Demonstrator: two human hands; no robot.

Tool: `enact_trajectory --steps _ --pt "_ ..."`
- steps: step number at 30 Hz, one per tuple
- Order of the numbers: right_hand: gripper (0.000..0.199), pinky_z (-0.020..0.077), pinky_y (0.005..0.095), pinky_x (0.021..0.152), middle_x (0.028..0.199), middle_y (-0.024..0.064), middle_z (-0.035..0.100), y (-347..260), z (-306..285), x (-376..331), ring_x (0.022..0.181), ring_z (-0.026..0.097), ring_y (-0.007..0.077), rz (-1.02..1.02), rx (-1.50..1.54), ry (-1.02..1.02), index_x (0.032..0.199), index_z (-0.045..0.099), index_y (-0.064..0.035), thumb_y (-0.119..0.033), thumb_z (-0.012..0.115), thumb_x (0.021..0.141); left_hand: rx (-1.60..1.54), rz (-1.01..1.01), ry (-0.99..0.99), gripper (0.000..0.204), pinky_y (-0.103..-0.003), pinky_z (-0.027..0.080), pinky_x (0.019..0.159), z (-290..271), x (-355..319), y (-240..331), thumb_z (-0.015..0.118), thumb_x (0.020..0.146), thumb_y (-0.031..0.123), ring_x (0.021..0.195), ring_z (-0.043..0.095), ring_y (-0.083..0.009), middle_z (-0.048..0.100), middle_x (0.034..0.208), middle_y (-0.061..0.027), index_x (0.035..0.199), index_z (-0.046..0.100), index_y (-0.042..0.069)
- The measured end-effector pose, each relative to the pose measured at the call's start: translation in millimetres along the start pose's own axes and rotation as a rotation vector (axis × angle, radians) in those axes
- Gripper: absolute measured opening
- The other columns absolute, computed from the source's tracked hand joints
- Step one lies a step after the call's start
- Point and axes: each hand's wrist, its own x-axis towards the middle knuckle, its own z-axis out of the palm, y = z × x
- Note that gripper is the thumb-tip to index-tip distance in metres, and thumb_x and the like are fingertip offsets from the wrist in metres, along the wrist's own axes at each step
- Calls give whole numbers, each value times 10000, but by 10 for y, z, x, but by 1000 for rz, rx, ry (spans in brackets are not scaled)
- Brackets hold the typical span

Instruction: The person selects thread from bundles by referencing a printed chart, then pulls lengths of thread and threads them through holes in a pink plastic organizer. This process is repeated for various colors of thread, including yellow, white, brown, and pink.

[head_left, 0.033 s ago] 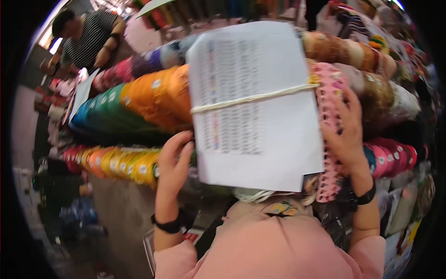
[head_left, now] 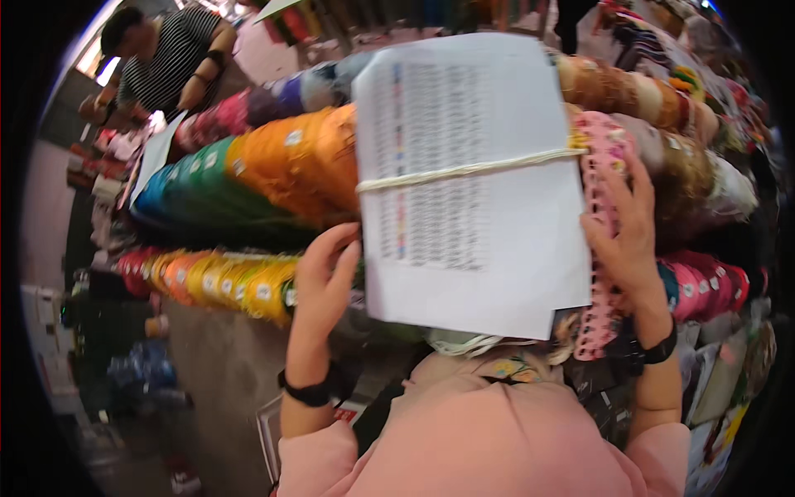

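Printed paper sheets (head_left: pixel 513 286): front and centre, between the two hands, long axis running away from the wearer, slight tilt. White cord (head_left: pixel 464 171) crosses them side to side. Pink perforated strip (head_left: pixel 598 265) runs along their right edge, roughly parallel.

Right hand (head_left: pixel 628 232) nearer: lies over the strip, fingers spread and pointing away, thumb toward the sheets' right edge; can't tell if its grip is closed on the strip. Left hand (head_left: pixel 327 269): fingers curled, tips just beside the sheets' left edge; contact unclear, can't tell if grip holds anything. Sheets lie right of it.

Beyond left hand: orange yarn bundles (head_left: pixel 302 161), yellow yarn bundles (head_left: pixel 224 283) nearer. Co-worker in striped top (head_left: pixel 178 62), far left.
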Motion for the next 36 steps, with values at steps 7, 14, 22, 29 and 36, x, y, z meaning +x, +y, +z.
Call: enact_trajectory --steps 7,14,22,29,36 --pt "516 233 394 941 1201 172 318 3 271 39 1115 293 332 -30 6 -69 1129 385 -26 -25 493 625 -371 -170 -64 280 -222 404 776 58 4 33 452 801 2 901 510 -128 536 974 -118 1068 414 -71" --pt "518 234 377 944 1202 169 325 19 276 45 1120 297 322 -50 -5 -65 1139 383 -25 -22 484 631 -481 -189 -159 383 -231 409 786 132 -14 2 494 753 -45 908 515 -135 528 996 -128 1115 369 -65" --pt "524 243 367 942 1193 164 332 9 274 36 1123 297 319 11 -5 -75 1148 388 -37 -13 493 634 -553 -252 -149 431 -242 417 791 209 -19 11 527 732 -41 916 517 -149 515 1017 -130 1126 353 -66" --pt "513 237 366 946 1194 152 331 -4 282 22 1124 292 313 6 7 -70 1132 409 -28 -38 503 628 -545 -256 -160 423 -251 434 761 282 -7 115 578 706 -26 875 535 -139 539 982 -122 1085 390 -51" --pt "502 236 368 946 1195 156 326 26 291 7 1128 284 314 -4 16 -64 1125 412 -22 -49 503 633 -568 -267 -140 400 -261 441 744 362 -7 151 598 682 -26 835 545 -136 551 946 -117 1043 426 -40"
